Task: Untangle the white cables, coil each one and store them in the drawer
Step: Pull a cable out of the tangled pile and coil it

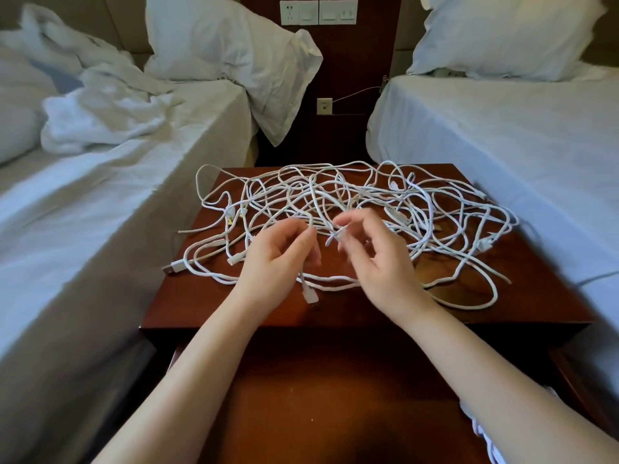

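A tangle of several white cables [365, 202] is spread across the dark wooden nightstand top [522, 306]. My left hand [278, 259] is closed on one white cable, whose plug end [310, 296] hangs below my palm. My right hand [375, 252] pinches a strand of the same tangle between thumb and fingertips, just right of the left hand. Both hands hover over the near middle of the pile. Below the tabletop the open drawer [328, 396] shows a bare brown bottom.
A bed with rumpled white sheets [100, 152] flanks the nightstand on the left, and a made bed [519, 128] on the right. Pillows lie at both heads. Wall sockets and switches [318, 11] sit on the dark panel behind.
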Tool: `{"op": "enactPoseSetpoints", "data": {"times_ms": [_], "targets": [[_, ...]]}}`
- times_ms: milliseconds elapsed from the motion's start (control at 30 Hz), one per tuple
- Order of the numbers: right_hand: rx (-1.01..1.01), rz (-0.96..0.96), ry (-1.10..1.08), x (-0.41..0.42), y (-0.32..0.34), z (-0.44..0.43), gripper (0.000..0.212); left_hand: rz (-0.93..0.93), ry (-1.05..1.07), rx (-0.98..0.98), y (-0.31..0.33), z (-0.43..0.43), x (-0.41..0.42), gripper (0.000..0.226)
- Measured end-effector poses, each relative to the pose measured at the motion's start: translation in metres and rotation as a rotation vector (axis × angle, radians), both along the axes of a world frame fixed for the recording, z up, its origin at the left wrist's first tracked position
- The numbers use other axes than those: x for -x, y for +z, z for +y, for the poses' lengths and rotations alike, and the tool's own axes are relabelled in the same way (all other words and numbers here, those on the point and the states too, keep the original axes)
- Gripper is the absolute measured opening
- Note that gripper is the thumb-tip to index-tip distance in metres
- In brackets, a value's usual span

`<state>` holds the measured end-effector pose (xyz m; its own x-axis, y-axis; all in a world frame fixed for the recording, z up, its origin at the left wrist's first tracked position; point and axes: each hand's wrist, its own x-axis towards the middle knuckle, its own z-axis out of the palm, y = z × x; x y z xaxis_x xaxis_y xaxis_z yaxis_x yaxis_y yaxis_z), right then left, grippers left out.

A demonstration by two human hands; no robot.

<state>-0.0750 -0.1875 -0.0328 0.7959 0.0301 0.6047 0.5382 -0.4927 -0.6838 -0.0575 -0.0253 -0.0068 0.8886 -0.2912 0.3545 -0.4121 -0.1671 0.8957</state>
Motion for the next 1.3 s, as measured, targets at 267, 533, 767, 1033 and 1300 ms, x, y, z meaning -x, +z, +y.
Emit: {"op": "enactPoseSetpoints", "data": {"times_ms": [267, 533, 767, 1033, 1300], "targets": [[0.22, -0.119, -0.046, -0.006, 0.006, -0.014, 0.029, 0.033, -0.307, -0.034, 0.003, -0.008, 0.015, 0.027], [0.035, -0.151, -0.032, -0.002, 0.016, -0.024, 0.026, 0.157, -0.195, -0.041, -0.01, -0.007, 0.0, 0.043], [0.002, 0.021, 0.162, 0.0, 0.014, -0.028, 0.024, 0.229, -0.063, 0.003, -0.018, -0.006, -0.007, 0.039], [0.367, -0.107, -0.067, -0.009, 0.006, -0.034, 0.035, 0.264, 0.013, 0.018, -0.018, 0.001, -0.013, 0.043], [0.439, -0.285, -0.23, -0.013, -0.008, -0.039, 0.031, 0.523, -0.828, 0.187, 0.0, -0.005, 0.006, 0.03]]}}
